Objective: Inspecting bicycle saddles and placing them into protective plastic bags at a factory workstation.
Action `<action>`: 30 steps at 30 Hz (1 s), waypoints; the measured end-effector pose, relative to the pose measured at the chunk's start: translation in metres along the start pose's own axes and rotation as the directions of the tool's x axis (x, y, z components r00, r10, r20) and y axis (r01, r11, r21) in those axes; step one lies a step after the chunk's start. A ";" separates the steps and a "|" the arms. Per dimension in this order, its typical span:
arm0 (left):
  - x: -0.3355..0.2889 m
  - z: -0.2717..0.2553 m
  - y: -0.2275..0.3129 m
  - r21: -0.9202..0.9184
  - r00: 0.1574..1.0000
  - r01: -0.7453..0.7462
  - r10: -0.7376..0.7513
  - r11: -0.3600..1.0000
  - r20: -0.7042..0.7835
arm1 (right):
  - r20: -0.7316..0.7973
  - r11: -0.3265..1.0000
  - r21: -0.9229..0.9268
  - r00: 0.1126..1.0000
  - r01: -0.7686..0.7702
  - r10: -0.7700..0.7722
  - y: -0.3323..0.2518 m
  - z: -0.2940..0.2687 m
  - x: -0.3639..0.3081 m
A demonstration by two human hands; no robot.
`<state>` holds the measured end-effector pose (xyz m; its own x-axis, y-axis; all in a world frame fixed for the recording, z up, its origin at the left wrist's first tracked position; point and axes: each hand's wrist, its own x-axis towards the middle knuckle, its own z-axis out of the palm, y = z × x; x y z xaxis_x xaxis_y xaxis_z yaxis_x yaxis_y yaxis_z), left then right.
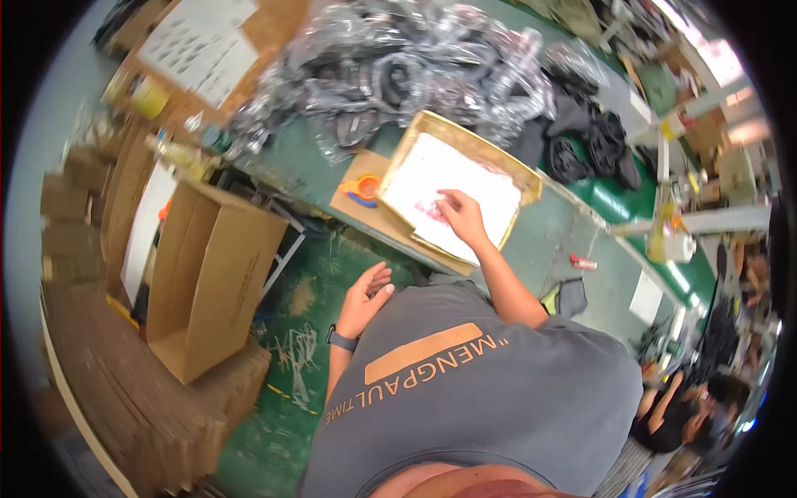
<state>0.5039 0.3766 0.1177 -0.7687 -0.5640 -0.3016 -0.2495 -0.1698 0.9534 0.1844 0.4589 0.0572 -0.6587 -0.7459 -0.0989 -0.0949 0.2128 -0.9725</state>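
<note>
My right hand (463, 217) is over a shallow yellow tray (419, 124), its bent fingertips at the white sheets (477, 187) inside. A gap shows between thumb and forefinger, with nothing visible in it. Beside the fingertips, a pinkish-red patch (431, 209) marks the white; its detail is blurred. The tray sits on brown cardboard (352, 202) on the green table (548, 224). My left hand (364, 300) hangs off the table's near edge, in front of my body. Its fingers are loosely bent and apart, holding nothing. A dark watch band circles the left wrist.
An orange and blue tape dispenser (364, 189) lies left of the tray. Beyond are dark items in clear plastic (398, 75) and black pieces (604, 141). A small red object (583, 261) lies rightward. An open carton (212, 282) stands left on stacked cardboard (149, 407). Another person (672, 419) is far right.
</note>
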 end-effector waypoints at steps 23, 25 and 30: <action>0.197 0.264 0.001 0.853 0.990 -0.114 -0.008 0.509 0.137 | -0.236 0.175 -0.956 0.971 -0.236 0.019 0.364 -0.506 0.184; 0.221 0.280 0.019 0.823 0.994 -0.106 0.046 0.559 0.097 | -0.263 0.227 -0.934 0.960 -0.278 0.093 0.363 -0.493 0.182; 0.256 0.307 -0.005 0.643 0.987 -0.122 0.023 0.756 0.159 | -0.255 0.427 -0.829 0.924 -0.360 0.284 0.224 -0.431 0.140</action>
<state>0.1272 0.4811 0.0322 -0.8583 -0.4317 -0.2773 -0.4740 0.4604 0.7506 -0.2505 0.6740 -0.0836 -0.8262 -0.4677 -0.3141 -0.4222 0.8832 -0.2045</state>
